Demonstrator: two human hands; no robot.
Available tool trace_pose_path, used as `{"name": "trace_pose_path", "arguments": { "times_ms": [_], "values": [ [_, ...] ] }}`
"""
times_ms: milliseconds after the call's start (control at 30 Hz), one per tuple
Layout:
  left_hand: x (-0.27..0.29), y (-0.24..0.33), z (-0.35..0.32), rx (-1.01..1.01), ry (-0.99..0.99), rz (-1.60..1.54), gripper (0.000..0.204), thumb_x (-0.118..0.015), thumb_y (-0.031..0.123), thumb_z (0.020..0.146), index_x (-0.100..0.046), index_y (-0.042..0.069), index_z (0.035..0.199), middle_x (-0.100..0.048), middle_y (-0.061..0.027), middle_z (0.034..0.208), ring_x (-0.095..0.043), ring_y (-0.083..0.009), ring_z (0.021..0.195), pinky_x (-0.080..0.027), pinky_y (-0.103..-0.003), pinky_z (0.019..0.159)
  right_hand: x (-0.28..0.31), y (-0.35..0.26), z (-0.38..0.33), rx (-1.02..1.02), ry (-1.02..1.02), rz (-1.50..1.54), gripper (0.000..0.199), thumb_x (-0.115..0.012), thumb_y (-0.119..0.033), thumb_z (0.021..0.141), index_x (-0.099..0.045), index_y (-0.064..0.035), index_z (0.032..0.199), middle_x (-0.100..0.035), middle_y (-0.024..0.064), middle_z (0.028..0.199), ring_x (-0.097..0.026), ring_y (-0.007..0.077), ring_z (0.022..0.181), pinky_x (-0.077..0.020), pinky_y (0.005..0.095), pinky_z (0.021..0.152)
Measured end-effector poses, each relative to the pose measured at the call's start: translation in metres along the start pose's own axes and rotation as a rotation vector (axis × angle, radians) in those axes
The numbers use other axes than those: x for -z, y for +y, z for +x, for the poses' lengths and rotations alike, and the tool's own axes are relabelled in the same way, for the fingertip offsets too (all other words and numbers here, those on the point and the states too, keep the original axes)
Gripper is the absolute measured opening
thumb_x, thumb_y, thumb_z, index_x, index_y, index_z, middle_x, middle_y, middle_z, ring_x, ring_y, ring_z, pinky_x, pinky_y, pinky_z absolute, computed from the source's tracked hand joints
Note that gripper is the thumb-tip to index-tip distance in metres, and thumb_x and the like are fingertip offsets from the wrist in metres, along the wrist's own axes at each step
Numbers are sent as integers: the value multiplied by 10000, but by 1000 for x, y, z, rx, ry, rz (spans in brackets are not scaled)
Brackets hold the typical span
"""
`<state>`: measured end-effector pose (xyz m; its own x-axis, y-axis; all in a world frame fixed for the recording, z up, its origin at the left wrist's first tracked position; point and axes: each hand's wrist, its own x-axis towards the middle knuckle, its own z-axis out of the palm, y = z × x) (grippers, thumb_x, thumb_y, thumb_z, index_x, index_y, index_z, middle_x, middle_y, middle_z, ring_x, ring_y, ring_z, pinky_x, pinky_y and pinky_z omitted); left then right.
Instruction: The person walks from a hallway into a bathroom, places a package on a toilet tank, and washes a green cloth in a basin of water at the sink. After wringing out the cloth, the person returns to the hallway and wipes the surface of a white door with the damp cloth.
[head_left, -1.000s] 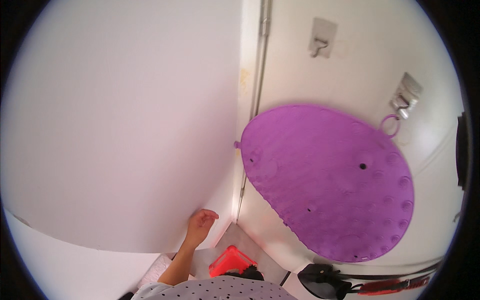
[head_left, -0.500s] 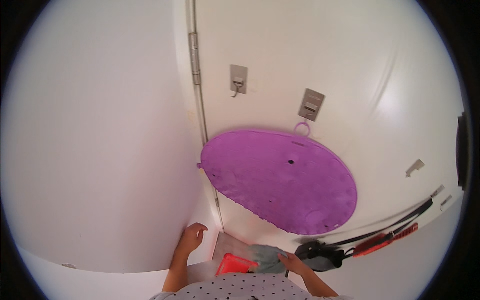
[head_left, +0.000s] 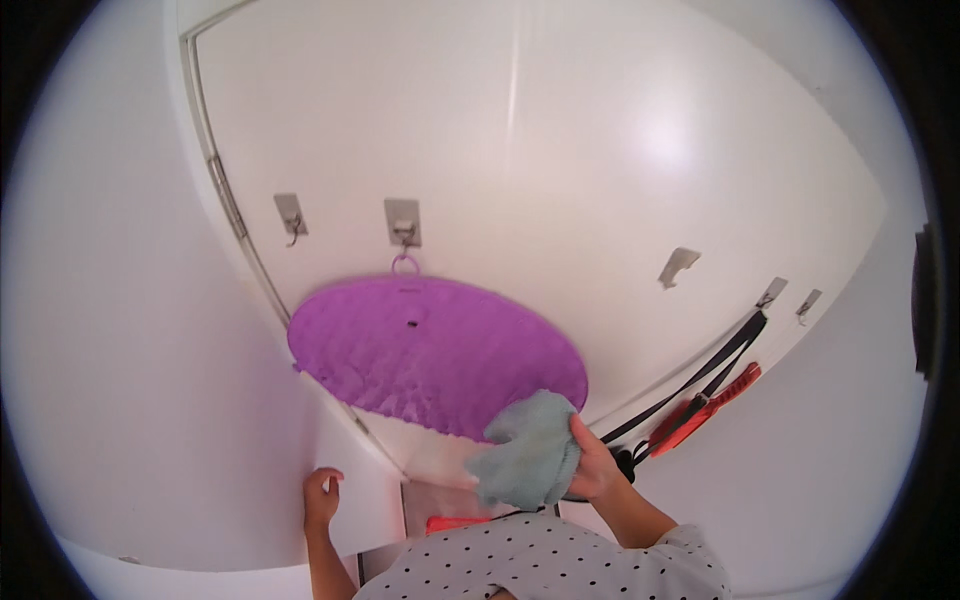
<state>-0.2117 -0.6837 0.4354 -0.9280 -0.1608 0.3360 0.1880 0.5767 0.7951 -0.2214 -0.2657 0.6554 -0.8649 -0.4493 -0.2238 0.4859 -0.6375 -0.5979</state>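
My right hand (head_left: 594, 462) grips a pale blue-green cloth (head_left: 532, 450), folded and bunched, raised in front of my chest. The cloth's upper edge overlaps the lower right part of a purple oval mat (head_left: 430, 350) in view. That mat hangs by a small loop from a metal hook (head_left: 403, 224) on a white door. Low on the left, beside the white wall, my left hand (head_left: 321, 494) holds nothing; its fingers are loosely bent, with a gap to the thumb.
Another hook (head_left: 290, 217) sits left of the mat, and a bare metal bracket (head_left: 680, 267) to its right. From a hook farther right hang a black strap (head_left: 690, 385) and a red item (head_left: 690, 420). Something red (head_left: 455, 523) lies low, partly hidden by my dotted shirt.
My right hand has lifted the cloth from low near the floor to the height of the mat's lower edge. The view has turned right, so the door and mat appear farther left.
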Motion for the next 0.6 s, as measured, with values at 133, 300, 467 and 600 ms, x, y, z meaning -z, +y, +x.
{"name": "trace_pose_path", "arguments": {
  "times_ms": [133,300,467,600],
  "values": [
    [-1,-1,1,19,4,-40,161,-501,-113,703,-594,18,697,-612,-110,727,-595,-221,697,-466,-292,660,-1,-31,-24,481,-50,-100,659,-489,-494,830,-341,-45,1290,-420,117,1286,-414,271,1169,-319,437,986],
    [-6,0,1,92,-41,-18,162,-497,-95,710,-606,19,674,-615,-111,703,-604,-220,694,-474,-300,662,-39,-75,-69,1269,32,-791,673,-659,-409,720,-424,-45,1235,-471,115,1228,-466,286,1111,-350,421,946],
    [-3,-11,-5,38,-26,-9,154,-506,-68,713,-617,32,672,-613,-117,691,-605,-222,677,-477,-299,651,-108,-162,-67,1993,406,-2128,509,-662,-276,736,-498,-15,1142,-547,109,1091,-534,265,968,-395,345,864],
    [-10,-11,0,59,-73,0,142,-517,-63,703,-616,37,684,-611,-117,699,-602,-224,679,-479,-302,644,-157,-234,-66,1908,666,-2009,340,-560,-240,833,-536,-10,1083,-560,106,1024,-533,234,898,-404,302,831]
  ]
}}
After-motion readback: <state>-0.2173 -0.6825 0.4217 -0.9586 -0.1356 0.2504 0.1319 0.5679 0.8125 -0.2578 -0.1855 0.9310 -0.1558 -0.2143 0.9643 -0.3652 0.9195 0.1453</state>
